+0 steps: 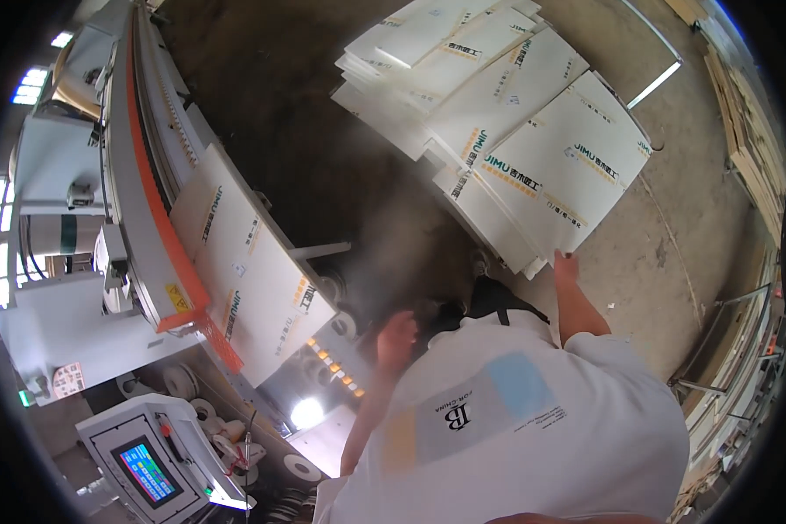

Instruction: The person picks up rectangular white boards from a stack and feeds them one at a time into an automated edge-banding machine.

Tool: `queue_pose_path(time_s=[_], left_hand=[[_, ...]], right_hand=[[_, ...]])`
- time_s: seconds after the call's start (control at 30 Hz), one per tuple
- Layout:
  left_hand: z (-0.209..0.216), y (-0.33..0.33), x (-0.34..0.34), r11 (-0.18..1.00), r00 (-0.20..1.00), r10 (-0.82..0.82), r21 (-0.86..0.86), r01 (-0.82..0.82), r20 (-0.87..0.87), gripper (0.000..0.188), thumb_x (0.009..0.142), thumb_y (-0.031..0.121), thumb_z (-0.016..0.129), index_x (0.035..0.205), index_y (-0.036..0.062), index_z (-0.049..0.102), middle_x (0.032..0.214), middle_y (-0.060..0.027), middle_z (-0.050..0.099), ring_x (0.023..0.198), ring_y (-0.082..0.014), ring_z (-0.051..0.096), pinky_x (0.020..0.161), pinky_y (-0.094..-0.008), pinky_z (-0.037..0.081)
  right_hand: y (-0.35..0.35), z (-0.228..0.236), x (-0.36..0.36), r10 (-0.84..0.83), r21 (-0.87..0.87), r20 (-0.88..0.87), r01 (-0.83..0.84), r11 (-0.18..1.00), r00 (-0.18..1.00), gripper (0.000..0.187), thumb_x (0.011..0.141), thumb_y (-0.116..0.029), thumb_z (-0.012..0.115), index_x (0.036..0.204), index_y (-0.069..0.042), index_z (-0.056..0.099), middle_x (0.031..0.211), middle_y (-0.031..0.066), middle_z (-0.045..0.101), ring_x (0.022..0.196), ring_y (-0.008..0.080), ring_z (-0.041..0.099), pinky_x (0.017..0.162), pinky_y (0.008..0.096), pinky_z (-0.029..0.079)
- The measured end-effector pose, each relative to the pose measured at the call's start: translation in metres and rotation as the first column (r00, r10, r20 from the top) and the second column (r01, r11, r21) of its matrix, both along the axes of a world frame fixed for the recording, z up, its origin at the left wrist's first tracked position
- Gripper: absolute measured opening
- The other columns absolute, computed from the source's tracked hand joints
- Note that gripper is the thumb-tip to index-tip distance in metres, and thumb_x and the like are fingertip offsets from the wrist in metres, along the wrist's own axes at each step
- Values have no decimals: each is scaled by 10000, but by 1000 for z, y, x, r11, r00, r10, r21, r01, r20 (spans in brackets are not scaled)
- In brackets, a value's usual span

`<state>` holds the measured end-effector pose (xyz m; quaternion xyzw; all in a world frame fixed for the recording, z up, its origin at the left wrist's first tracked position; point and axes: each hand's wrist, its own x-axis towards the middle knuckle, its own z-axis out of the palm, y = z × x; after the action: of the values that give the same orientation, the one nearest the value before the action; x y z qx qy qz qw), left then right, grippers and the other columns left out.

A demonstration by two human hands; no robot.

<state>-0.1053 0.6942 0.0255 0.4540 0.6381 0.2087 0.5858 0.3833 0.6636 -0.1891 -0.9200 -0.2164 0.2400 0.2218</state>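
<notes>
My right hand [567, 260] is at the near corner of a printed white panel [576, 166], its fingers closed on the edge. This panel lies on top of a stack of similar white panels [463, 79], which are fanned out and overlap unevenly. My left hand [397, 339] hangs beside my body with fingers loosely bent and nothing visible in it; haze blurs it. Nearest to that hand is another printed white panel [244, 271], lying on the machine at the left, partly under its orange-edged beam [153, 183].
A control box with a lit touchscreen [148, 472] stands at the lower left, near rolls of edge tape [179, 384]. A metal support arm [321, 251] juts from the machine toward the stack. Boards [742, 148] line the right side. A metal frame [655, 83] stands behind the stack.
</notes>
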Motion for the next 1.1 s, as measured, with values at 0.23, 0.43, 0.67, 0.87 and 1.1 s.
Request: queue_pose_path(time_s=[0.23, 0.43, 0.67, 0.87, 1.1], left_hand=[[-26, 20, 55, 971, 979, -55, -217, 99, 198, 309, 926, 174, 616, 1190, 16, 630, 876, -61, 667, 743, -158, 628, 682, -291, 520], [-26, 70, 120, 908, 912, -407, -132, 398, -51, 273, 957, 232, 587, 1165, 71, 659, 844, -67, 697, 710, -137, 648, 691, -299, 529], [-80, 145, 222, 905, 918, -385, -158, 396, 94, 333, 969, 283, 594, 1203, 46, 608, 929, -33, 675, 807, -116, 626, 685, -292, 508], [-91, 135, 239, 891, 952, 207, -445, -90, 223, 324, 951, 272, 644, 1206, 73, 619, 954, -1, 647, 781, -113, 606, 590, -262, 457], [-59, 96, 164, 880, 963, 269, -400, -257, -28, 409, 950, 377, 642, 1199, 53, 617, 1105, -67, 655, 902, -158, 617, 702, -339, 509]], right_hand=[[10, -30, 27, -565, -223, -706, 623, 750, 427, 635, 909, -584, 536, 1350, -127, 529, 1295, 130, 571, 1089, 302, 551, 842, 531, 491], [16, 9, 3, -558, -231, -738, 635, 737, 380, 652, 933, -647, 477, 1355, -153, 527, 1272, 97, 586, 1036, 280, 570, 857, 486, 496], [12, 44, -44, -132, -54, -980, 435, 899, 152, 590, 1013, -539, 439, 1293, -29, 535, 1203, 125, 635, 1001, 266, 632, 862, 439, 522], [14, 72, -82, -70, -73, -997, 184, 980, -21, 534, 1003, -482, 503, 1319, -52, 525, 1209, 114, 646, 1037, 264, 646, 873, 422, 527], [0, 49, 19, -139, -10, -965, 498, 867, 223, 553, 934, -547, 557, 1280, -115, 544, 1208, 64, 606, 1077, 220, 562, 958, 425, 468]])
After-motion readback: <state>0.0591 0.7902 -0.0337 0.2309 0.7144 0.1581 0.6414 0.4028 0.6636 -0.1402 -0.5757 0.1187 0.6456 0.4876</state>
